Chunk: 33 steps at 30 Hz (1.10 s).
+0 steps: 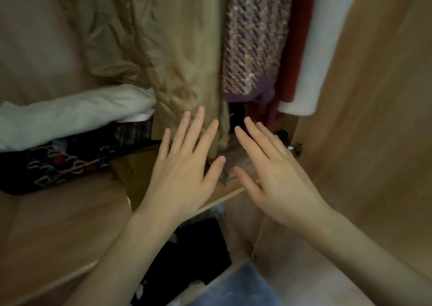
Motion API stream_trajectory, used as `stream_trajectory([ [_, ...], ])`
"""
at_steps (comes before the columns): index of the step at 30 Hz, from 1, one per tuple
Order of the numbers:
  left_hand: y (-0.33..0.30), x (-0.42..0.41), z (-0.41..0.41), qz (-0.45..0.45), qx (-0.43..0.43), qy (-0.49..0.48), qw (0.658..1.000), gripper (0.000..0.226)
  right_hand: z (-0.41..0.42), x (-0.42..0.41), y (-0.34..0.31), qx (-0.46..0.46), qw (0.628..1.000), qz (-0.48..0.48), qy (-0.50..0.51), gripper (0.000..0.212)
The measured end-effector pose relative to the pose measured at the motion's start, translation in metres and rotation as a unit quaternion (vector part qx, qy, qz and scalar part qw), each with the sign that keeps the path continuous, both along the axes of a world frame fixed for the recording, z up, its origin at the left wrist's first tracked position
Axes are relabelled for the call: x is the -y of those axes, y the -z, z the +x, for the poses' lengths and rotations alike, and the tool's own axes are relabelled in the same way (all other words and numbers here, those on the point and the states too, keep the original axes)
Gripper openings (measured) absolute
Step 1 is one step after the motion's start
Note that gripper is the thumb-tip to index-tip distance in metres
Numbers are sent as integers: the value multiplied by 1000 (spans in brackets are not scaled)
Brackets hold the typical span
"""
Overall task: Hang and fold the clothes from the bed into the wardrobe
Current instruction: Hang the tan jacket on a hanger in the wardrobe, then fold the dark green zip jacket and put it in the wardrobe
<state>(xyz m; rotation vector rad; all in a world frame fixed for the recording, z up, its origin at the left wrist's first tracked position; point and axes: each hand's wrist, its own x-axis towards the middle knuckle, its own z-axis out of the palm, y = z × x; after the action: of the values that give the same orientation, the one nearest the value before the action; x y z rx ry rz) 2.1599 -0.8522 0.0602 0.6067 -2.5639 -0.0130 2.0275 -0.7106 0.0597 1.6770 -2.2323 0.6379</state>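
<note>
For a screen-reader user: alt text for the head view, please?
Two bare open hands, left hand and right hand, reach into a wooden wardrobe toward a hanging khaki coat beside a purple knitted garment.

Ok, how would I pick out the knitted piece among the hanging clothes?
Look inside the open wardrobe at the hanging row. The knitted piece hangs between the tan coat and a red garment. It alone has chunky, speckled purple-pink yarn.
</note>
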Motion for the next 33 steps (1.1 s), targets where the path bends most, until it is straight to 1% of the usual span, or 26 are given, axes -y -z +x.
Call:
stream_trajectory([
  [4, 23, -62, -33, -11, 38, 43, 998, 66, -21, -73, 21, -5, 995, 44, 85, 67],
  [10, 36, -145, -78, 5, 60, 129, 990, 67, -35, -172, 32, 6, 977, 99, 190, 66],
  [15, 39, -195, -98, 4, 77, 214, 974, 68, -24, -229, 43, 27, 953, 96, 287, 65],
  [19, 42, -227, -110, -12, 75, 293, 953, 66, -6, -264, 57, 46, 927, 86, 363, 67],
  [24, 56, -265, -110, 2, 90, 378, 922, 66, 27, -303, 65, 84, 888, 68, 447, 68],
  [28, 74, -290, -99, 11, 106, 438, 892, 65, 59, -330, 72, 108, 849, 66, 514, 73],
  [33, 103, -318, -84, 19, 112, 502, 857, 69, 103, -358, 92, 129, 801, 82, 579, 74],
])
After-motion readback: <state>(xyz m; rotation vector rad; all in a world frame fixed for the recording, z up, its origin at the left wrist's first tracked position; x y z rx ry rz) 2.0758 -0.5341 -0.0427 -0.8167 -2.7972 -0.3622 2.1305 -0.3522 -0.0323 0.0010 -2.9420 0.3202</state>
